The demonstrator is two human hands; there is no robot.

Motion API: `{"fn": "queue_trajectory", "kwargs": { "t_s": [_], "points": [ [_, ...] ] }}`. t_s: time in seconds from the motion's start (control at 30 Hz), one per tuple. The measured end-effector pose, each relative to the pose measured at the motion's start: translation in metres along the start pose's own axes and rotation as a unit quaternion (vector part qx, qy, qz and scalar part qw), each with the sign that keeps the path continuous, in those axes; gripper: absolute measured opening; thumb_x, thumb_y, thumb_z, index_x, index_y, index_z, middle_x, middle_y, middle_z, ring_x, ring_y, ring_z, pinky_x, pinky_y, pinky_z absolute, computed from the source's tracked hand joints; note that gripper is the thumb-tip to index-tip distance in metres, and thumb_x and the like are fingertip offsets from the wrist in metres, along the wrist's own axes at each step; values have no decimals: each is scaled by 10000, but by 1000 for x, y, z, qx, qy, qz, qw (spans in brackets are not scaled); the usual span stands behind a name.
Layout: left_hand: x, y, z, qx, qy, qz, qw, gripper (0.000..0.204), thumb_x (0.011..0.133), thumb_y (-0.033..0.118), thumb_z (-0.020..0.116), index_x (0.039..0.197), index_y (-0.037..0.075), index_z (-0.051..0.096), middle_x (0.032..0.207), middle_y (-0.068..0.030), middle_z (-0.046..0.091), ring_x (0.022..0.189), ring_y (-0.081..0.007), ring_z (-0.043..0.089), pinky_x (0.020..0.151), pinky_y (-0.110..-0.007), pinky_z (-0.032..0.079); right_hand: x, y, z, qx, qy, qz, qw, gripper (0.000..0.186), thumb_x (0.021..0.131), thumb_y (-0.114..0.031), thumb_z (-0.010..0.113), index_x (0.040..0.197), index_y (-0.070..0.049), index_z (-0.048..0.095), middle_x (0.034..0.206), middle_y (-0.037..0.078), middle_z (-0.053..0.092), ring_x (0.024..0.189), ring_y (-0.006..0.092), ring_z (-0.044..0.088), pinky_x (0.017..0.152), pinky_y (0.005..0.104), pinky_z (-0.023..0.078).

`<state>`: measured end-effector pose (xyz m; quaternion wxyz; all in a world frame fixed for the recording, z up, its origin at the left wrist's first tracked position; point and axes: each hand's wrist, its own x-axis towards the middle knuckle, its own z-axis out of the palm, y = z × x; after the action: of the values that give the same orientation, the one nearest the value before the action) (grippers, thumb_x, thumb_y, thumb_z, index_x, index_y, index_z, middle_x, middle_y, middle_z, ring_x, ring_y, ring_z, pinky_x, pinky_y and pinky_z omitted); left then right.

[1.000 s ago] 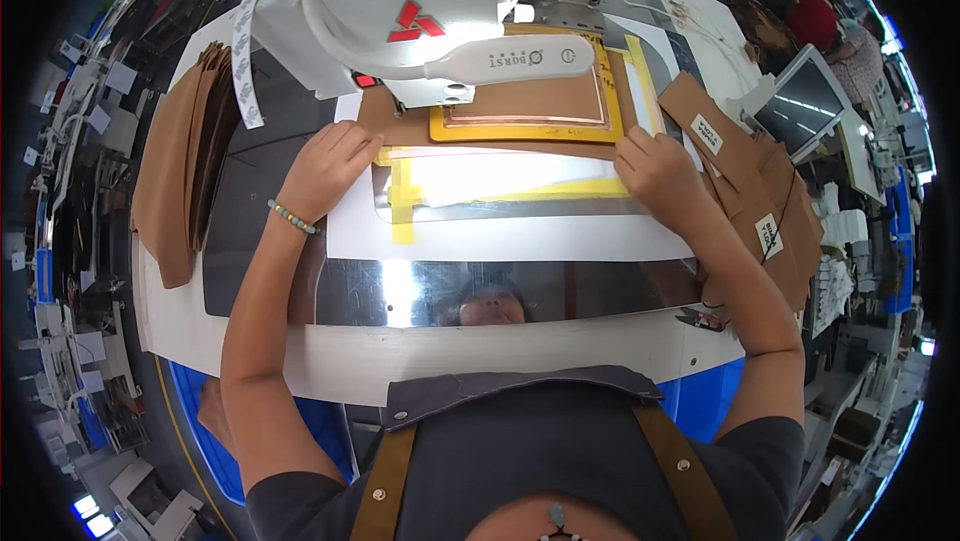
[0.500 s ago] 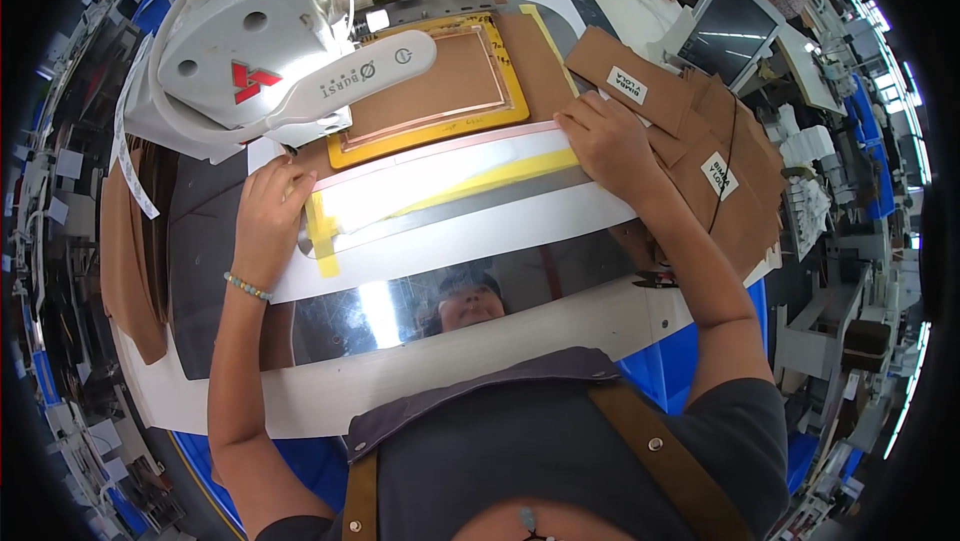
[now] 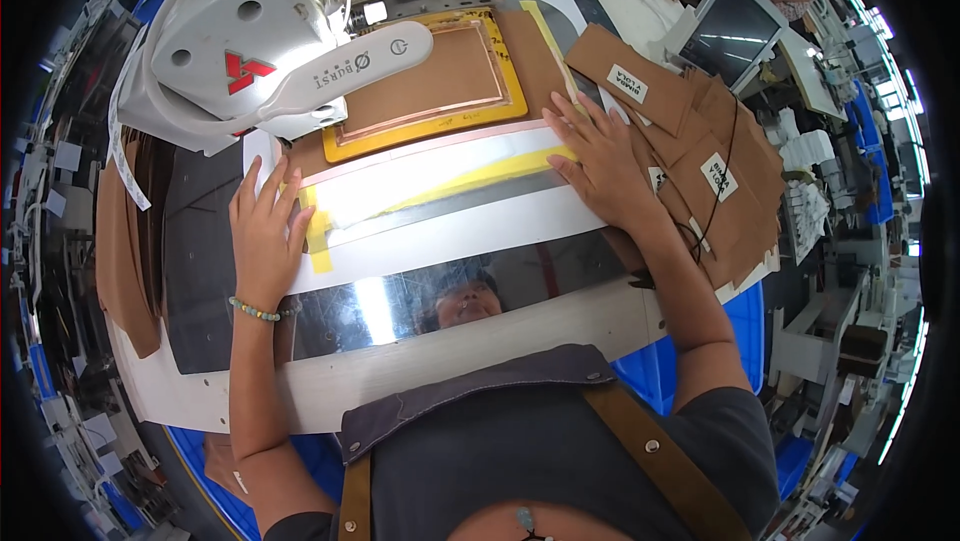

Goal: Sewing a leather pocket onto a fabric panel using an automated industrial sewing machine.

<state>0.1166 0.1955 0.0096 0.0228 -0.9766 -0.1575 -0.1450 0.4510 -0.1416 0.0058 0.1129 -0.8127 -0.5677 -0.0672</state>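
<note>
Landmark: yellow rectangular frame (image 3: 450,125). Brown leather-like panel (image 3: 535,56) lies beneath it, seen through its opening and projecting past its right side.

Left hand (image 3: 265,231): left of the frame and nearer the person, fingers spread and extended, no object gripped. Fingertips by the panel's lower left corner; thumb just beside a yellow tape strip (image 3: 319,226). Firm contact cannot be judged.

Right hand (image 3: 603,161): right of the frame, fingers likewise splayed, nothing grasped. It lies over the panel's right-hand edge, thumb at the end of the long yellow tape (image 3: 470,178).

Person's side of the frame, in order: white strip edged with tape, white sheet (image 3: 450,233), mirror-like plate (image 3: 540,276) carrying a reflection.

Left of the frame: industrial sewing-machine head (image 3: 215,46); farther left, brown folded pieces (image 3: 125,261) in a bundle. White paddle-shaped fitting (image 3: 350,71) overlaps the frame's upper left in view.

Right of the frame: overlapping brown pieces (image 3: 665,111) with white labels; beyond them, a monitor (image 3: 728,26), tilted.
</note>
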Motion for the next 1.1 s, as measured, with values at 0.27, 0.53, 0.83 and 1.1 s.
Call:
{"fn": "queue_trajectory", "kwargs": {
  "t_s": [0.27, 0.53, 0.83, 1.1],
  "points": [
    [-5, -7, 1, -7, 110, -37, 993, 504, 999, 266, 720, 1458, 72, 641, 1561, -143, 583, 1475, -360, 497, 1159, -480, 404, -2, 1, -5, -15, 31, 26, 999, 599, 1099, -421, 525, 1602, -96, 505, 1712, 113, 406, 1603, 379, 293, 1279, 594, 226],
    [-4, -6, 7, -67, -1, -12, 998, 605, 1036, 520, 624, 1538, 182, 619, 1686, -153, 441, 1593, -409, 289, 1263, -549, 262, -1, 9, 0, -56, -30, 18, 998, 608, 1162, -485, 337, 1605, -104, 505, 1724, 112, 390, 1627, 374, 248, 1303, 581, 173],
    [-5, -8, 4, -109, -27, -31, 993, 577, 981, 409, 717, 1494, 151, 657, 1702, -140, 427, 1603, -395, 299, 1265, -531, 270, -2, 7, -3, -42, -16, 11, 999, 598, 1158, -481, 358, 1587, -98, 523, 1708, 118, 415, 1613, 391, 277, 1289, 584, 197],
    [-5, -11, 3, -139, -21, -37, 989, 558, 949, 309, 760, 1477, 150, 675, 1698, -143, 434, 1590, -392, 325, 1274, -508, 260, -2, 6, -1, -19, 23, 11, 999, 545, 1096, -427, 548, 1545, -119, 574, 1673, 99, 472, 1575, 375, 357, 1255, 603, 266]
  ]
}}
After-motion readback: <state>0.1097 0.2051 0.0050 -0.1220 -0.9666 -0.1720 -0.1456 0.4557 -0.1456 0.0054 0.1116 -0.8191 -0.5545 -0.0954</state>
